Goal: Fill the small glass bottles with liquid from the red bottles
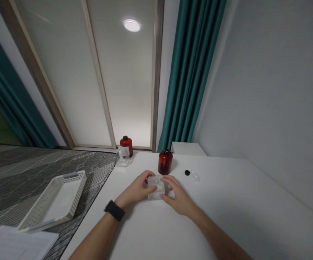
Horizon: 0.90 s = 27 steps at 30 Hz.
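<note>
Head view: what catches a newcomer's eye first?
Probably the near red bottle, upright on the white table just beyond the clear box held between the left hand and right hand. The far red bottle stands back to the left. Behind, a teal curtain hangs right of the frosted door.

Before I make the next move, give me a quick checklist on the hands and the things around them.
1. Left hand on the clear box: ok, fingers and thumb on it.
2. Right hand on the clear box: ok, at its right side.
3. Near red-brown bottle upright: ok, standing just beyond the box.
4. Far red-brown bottle capped: ok, black top on.
5. Loose black cap off the white table: not ok, lying right of the near bottle.
6. Box contents: cannot tell.
</note>
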Each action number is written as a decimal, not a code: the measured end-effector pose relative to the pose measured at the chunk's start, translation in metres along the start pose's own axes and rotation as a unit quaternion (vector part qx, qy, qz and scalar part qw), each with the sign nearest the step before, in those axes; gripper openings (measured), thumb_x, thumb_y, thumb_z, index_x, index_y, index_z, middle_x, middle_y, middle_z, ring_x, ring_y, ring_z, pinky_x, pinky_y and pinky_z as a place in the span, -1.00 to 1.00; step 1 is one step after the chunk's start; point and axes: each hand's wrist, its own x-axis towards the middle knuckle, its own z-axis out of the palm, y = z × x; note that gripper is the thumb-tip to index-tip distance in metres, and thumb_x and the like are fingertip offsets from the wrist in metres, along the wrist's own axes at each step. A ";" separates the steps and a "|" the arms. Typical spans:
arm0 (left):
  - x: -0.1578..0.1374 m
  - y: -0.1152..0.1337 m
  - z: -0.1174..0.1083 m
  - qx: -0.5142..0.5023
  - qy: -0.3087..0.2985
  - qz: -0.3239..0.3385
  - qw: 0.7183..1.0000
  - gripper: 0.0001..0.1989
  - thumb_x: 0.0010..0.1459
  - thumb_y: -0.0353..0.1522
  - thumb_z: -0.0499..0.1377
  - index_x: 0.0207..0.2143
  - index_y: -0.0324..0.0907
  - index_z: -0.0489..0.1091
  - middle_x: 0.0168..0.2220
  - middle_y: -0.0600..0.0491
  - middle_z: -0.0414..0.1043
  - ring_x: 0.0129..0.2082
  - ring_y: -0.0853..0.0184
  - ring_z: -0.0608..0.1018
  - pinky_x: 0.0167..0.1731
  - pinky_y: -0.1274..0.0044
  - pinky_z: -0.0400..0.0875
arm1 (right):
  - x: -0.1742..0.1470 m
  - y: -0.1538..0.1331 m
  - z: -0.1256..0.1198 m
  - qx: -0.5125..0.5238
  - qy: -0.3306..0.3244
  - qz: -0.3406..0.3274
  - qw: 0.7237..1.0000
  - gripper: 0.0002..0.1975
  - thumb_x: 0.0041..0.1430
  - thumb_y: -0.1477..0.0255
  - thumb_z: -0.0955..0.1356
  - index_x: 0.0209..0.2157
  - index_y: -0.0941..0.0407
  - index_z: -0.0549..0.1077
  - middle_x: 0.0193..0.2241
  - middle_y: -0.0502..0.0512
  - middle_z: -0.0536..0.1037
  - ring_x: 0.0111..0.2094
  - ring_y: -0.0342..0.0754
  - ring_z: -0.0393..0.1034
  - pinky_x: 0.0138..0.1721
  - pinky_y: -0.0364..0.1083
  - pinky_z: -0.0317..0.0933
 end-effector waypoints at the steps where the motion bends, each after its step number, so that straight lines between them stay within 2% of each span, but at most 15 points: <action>1: 0.000 0.000 0.000 0.000 0.003 0.000 1.000 -0.68 0.14 -0.31 0.22 -0.05 -0.17 0.33 -0.10 -0.03 0.44 -0.16 0.21 0.47 -0.17 0.41 0.41 | 0.000 0.002 0.000 -0.004 0.001 0.002 1.000 -0.51 0.14 0.46 0.37 0.12 -0.03 0.32 0.20 0.17 0.29 0.24 0.11 0.20 0.08 0.11 0.31; 5: 0.000 0.002 -0.003 -0.016 -0.001 0.005 1.000 -0.67 0.14 -0.29 0.23 -0.05 -0.17 0.35 -0.08 -0.04 0.45 -0.12 0.18 0.49 -0.14 0.39 0.41 | 0.000 0.000 -0.001 -0.014 0.006 0.006 1.000 -0.55 0.17 0.45 0.36 0.10 -0.03 0.33 0.20 0.17 0.31 0.25 0.09 0.20 0.17 0.16 0.24; 8: -0.001 0.002 -0.009 -0.023 -0.018 0.018 0.999 -0.58 0.10 -0.25 0.28 0.00 -0.17 0.35 -0.04 -0.07 0.43 -0.08 0.15 0.48 -0.10 0.36 0.40 | -0.001 -0.002 -0.001 -0.020 0.005 0.008 1.000 -0.56 0.17 0.45 0.36 0.10 -0.02 0.33 0.23 0.18 0.30 0.26 0.09 0.19 0.18 0.17 0.23; 12: -0.003 0.003 -0.017 0.029 -0.030 0.040 0.998 -0.44 0.00 -0.21 0.36 0.03 -0.18 0.34 -0.04 -0.07 0.41 -0.10 0.15 0.46 -0.06 0.34 0.38 | 0.000 -0.002 -0.002 -0.031 0.006 0.004 0.999 -0.54 0.17 0.47 0.35 0.11 -0.02 0.32 0.24 0.17 0.32 0.26 0.10 0.20 0.24 0.21 0.13; 16: -0.004 0.005 -0.019 0.080 -0.037 0.041 0.995 -0.50 -0.01 -0.19 0.36 -0.05 -0.21 0.38 -0.16 -0.03 0.42 -0.20 0.18 0.46 -0.14 0.36 0.39 | 0.001 -0.001 -0.003 -0.054 0.004 0.006 0.998 -0.53 0.14 0.49 0.36 0.10 0.00 0.32 0.17 0.16 0.42 0.22 0.12 0.26 0.22 0.22 0.10; 21: -0.004 0.004 -0.016 0.071 -0.036 0.040 0.996 -0.50 -0.03 -0.25 0.37 -0.04 -0.20 0.36 -0.16 0.01 0.42 -0.21 0.23 0.45 -0.17 0.42 0.38 | 0.001 -0.001 -0.004 -0.069 0.002 -0.001 0.998 -0.51 0.13 0.49 0.38 0.11 0.00 0.32 0.13 0.15 0.45 0.20 0.13 0.28 0.19 0.19 0.10; 27: -0.003 0.004 -0.005 0.081 -0.007 0.048 0.996 -0.52 0.00 -0.31 0.36 -0.02 -0.19 0.36 -0.16 0.01 0.41 -0.20 0.24 0.46 -0.17 0.43 0.38 | 0.001 0.002 -0.007 -0.079 0.007 -0.003 0.997 -0.51 0.13 0.49 0.40 0.11 0.00 0.32 0.13 0.16 0.44 0.19 0.14 0.27 0.19 0.19 0.08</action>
